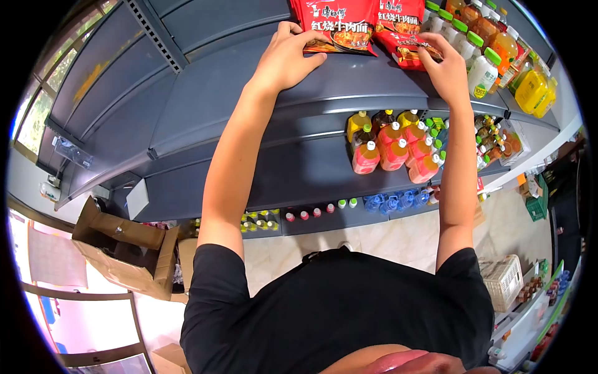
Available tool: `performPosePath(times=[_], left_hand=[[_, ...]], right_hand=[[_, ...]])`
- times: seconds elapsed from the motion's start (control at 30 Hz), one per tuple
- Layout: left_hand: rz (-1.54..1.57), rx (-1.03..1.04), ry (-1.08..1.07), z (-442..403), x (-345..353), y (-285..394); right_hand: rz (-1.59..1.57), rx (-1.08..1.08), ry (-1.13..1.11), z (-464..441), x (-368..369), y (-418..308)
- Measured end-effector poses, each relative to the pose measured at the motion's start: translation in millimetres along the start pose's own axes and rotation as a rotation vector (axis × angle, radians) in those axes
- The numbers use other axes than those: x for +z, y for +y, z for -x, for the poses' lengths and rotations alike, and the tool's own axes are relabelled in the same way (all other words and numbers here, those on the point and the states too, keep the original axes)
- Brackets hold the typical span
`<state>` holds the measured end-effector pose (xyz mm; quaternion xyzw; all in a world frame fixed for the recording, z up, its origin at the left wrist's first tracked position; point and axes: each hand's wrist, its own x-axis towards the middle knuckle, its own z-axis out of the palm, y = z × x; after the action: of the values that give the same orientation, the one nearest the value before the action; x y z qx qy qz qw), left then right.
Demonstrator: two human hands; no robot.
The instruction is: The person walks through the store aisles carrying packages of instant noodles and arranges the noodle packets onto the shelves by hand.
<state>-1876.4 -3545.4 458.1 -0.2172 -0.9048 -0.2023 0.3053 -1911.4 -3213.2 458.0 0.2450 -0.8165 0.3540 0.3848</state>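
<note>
Red instant noodle packs stand on the upper grey shelf at the top of the view. My left hand (288, 57) is at the left edge of the left noodle pack (342, 28), fingers curled around that edge and thumb apart below. Beside it is another upright noodle pack (398, 17). In front of that one, a tilted noodle pack (402, 51) leans toward the shelf edge. My right hand (450, 70) has its fingers and thumb closed on this tilted pack's right end. Part of the grip is hidden behind the packs.
White green-capped bottles (483, 71) stand right of my right hand, near yellow jugs (536, 92). Pink drink bottles (393, 154) fill part of the shelf below. An open cardboard box (124, 249) is at lower left, and a white crate (502, 282) at lower right.
</note>
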Motion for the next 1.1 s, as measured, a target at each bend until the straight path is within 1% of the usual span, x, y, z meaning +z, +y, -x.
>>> performPosePath(times=[0.07, 0.17, 0.2, 0.3, 0.4, 0.5, 0.57, 0.63, 0.67, 0.77, 0.8, 0.9, 0.93, 1.03, 1.1], left_hand=[[-0.003, -0.020, 0.008, 0.2, 0.4, 3.3], [0.028, -0.027, -0.011, -0.5, -2.3, 8.9], [0.043, -0.030, -0.031, -0.3, -2.8, 9.1], [0.049, -0.034, -0.059, -1.3, -3.4, 11.6], [0.067, -0.032, -0.077, 0.1, -3.1, 13.3], [0.095, -0.018, -0.080, -1.5, -0.5, 9.1], [0.108, -0.014, -0.086, -0.4, 0.1, 9.6], [0.109, -0.014, -0.089, 0.6, -2.8, 12.7], [0.116, -0.007, -0.088, 0.3, -2.9, 11.2], [0.129, 0.005, -0.083, 0.4, -1.1, 8.2], [0.124, 0.006, -0.083, 0.5, -1.5, 9.3], [0.108, -0.009, -0.103, 0.1, -3.6, 10.3], [0.103, -0.018, -0.111, 0.5, -4.0, 9.7], [0.080, -0.032, -0.118, -0.1, -2.3, 6.4], [0.077, -0.031, -0.117, -0.8, -1.8, 6.1]], right_hand=[[0.137, 0.066, -0.085, 7.0, -8.3, 2.5], [0.297, -0.095, -0.088, 17.6, -1.7, 21.7], [0.277, -0.021, -0.109, 19.2, -3.6, 17.7], [0.334, 0.012, -0.159, 13.6, -10.9, 9.9], [0.313, 0.042, -0.309, -9.0, -16.4, 13.5], [0.104, 0.034, -0.432, -37.0, -11.5, 17.2], [0.020, 0.097, -0.706, -57.5, -6.7, 39.6], [-0.036, 0.195, -0.967, -73.1, -6.9, 39.3], [-0.032, 0.221, -1.006, -78.2, -9.1, 37.5], [0.140, 0.156, -1.020, -87.9, -3.2, 40.1], [0.202, 0.237, -1.094, -95.0, -2.3, 34.5], [0.165, 0.111, -0.967, -96.3, 1.2, 46.3], [0.246, 0.125, -0.988, -99.9, 0.6, 45.0], [0.256, 0.116, -0.956, -96.5, 3.7, 47.3], [0.199, 0.125, -1.003, -98.9, 3.5, 47.9]])
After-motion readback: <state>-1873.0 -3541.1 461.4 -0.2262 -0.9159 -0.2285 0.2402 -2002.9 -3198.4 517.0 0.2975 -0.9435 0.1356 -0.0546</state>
